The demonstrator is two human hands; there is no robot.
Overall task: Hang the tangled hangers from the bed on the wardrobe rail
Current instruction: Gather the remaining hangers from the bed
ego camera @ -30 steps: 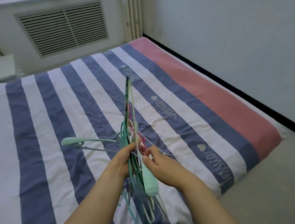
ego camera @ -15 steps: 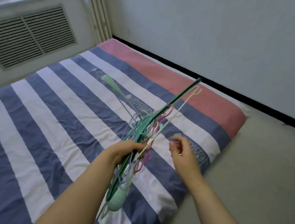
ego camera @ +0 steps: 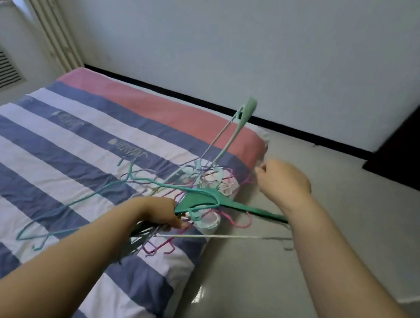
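While your left hand (ego camera: 159, 212) grips the tangled hangers (ego camera: 194, 199) near the middle of the bundle, fingers curled round several wires, the bundle is held above the corner of the striped bed (ego camera: 79, 149). Left of the grip, a teal hanger arm trails down toward the sheet. Above and right of the grip, a pale green hanger arm points up. Right of the bundle, your right hand (ego camera: 283, 184) is loosely curled; whether it pinches anything cannot be determined. It hovers over the floor (ego camera: 353, 227).
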